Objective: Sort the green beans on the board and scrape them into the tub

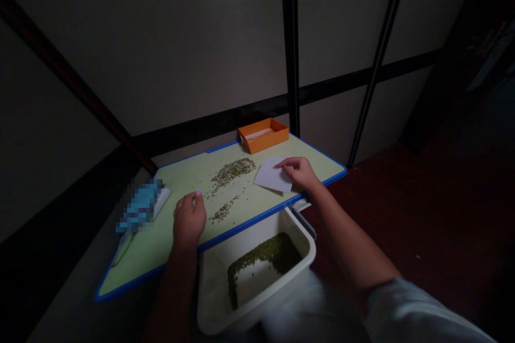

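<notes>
My right hand [300, 172] pinches a white sheet of card or stiff paper [271, 174] by its right side, its lower edge just over the tabletop. Small green grains that look like mung beans [233, 172] lie in a loose heap left of the card. A smaller scatter of beans [222, 211] is nearer the front edge. My left hand [190, 220] rests at the left of this scatter, fingers curled in and thumb up, with nothing visible in it. Below the table edge, a white plastic tub [213, 278] holds more green beans [277, 249] along its far and left sides.
The pale green tabletop [181, 177] has a blue rim. An orange open tray [265, 142] stands at its back edge, by the panelled wall [209, 48]. A blurred-out blue item [140, 206] lies at the left, beside a white object [162, 201]. The floor [402, 209] is dark red.
</notes>
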The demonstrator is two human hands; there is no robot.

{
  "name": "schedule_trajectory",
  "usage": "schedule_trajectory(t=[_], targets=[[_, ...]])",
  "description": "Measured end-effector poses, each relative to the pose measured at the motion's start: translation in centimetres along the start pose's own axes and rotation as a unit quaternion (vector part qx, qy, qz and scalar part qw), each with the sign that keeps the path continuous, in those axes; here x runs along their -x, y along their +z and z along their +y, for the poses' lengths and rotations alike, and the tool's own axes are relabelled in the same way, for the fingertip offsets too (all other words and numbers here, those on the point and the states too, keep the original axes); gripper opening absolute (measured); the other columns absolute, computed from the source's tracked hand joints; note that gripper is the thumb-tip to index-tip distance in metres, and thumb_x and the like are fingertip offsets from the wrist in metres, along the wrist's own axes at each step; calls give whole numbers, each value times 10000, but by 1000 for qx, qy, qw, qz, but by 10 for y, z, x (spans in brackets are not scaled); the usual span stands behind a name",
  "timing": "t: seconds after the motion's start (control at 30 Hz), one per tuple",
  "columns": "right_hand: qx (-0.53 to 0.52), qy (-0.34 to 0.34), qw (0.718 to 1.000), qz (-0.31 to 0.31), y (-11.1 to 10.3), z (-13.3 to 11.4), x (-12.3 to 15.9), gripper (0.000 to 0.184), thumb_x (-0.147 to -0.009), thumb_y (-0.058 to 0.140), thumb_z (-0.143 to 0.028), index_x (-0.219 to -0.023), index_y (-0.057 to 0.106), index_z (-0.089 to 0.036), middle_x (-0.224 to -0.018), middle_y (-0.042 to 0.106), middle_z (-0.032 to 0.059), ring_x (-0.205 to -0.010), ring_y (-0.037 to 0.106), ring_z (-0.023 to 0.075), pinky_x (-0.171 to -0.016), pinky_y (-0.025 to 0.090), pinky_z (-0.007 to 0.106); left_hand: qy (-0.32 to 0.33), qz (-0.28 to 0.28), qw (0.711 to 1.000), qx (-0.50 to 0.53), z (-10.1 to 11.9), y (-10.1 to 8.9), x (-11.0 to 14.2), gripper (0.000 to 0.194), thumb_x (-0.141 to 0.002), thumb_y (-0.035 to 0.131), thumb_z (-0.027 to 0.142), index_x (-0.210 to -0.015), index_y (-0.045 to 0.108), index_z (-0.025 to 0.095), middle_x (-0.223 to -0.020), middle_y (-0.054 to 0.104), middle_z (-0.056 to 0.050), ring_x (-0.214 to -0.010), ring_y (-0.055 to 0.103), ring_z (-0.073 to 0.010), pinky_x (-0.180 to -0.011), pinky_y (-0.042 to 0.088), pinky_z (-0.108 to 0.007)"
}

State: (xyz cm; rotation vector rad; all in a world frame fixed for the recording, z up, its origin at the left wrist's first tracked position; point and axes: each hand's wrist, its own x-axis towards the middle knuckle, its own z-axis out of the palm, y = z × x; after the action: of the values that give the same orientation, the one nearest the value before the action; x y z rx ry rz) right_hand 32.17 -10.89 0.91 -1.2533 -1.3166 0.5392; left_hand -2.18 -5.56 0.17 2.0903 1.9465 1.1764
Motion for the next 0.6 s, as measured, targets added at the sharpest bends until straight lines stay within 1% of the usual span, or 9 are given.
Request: schedule_trajectory(t=[0.07,0.13,0.2,0.27,0.4,0.53,0.6], targets=[[-17,-4,1000,-12,-1,0,1,324,-695,587,-222,-857,860,-155,-827,810,79,-610,582,162,-537,414,255,-2,-1,1000,-1,0,0,0,461,-958,354,435,-1033,709,151,-1174,732,-209,-1199,633,-314,-1145,443,-474],[-37,-8,999,-8,-2,1,1,340,-703,586,-243,-880,861,-150,-835,808,83,-600,570,155,-525,400,251,-4,1,1000,-1,-1,1,0,463,-960,352,442,-1037,709,156,-1175,733,-205,-1198,632,-316,-1139,446,-479],[-49,-9,999,1,-4,2,2,343,-705,582,-246,-881,860,-148,-845,805,91,-622,588,164,-538,415,256,-5,4,1000,-1,-1,2,0,453,-960,359,446,-1035,708,167,-1171,735,-193,-1195,632,-311,-1137,446,-474],[-55,-10,998,-5,-4,2,2,332,-712,585,-242,-872,860,-148,-857,804,100,-656,615,180,-566,441,268,-3,5,1000,0,-1,2,0,447,-961,360,443,-1032,707,170,-1165,737,-189,-1194,633,-306,-1141,443,-469],[-49,-23,997,-54,-3,-1,2,324,-754,598,-254,-911,862,-148,-891,810,102,-701,639,188,-604,458,273,-2,4,1000,-5,-1,2,1,460,-963,344,433,-1040,706,159,-1174,731,-203,-1199,629,-315,-1139,446,-485],[-10,-37,994,-104,1,-3,2,363,-769,576,-238,-976,860,-144,-893,816,87,-638,587,150,-566,407,248,1,-5,1000,-14,-1,1,-1,460,-961,337,421,-1039,704,154,-1159,732,-198,-1184,633,-312,-1132,451,-486],[18,-43,992,-119,3,-3,2,392,-776,561,-228,-1019,855,-136,-902,821,89,-609,567,142,-551,392,245,0,-8,1000,-18,-3,1,-1,470,-960,332,425,-1042,702,148,-1152,732,-203,-1177,635,-315,-1128,452,-486]])
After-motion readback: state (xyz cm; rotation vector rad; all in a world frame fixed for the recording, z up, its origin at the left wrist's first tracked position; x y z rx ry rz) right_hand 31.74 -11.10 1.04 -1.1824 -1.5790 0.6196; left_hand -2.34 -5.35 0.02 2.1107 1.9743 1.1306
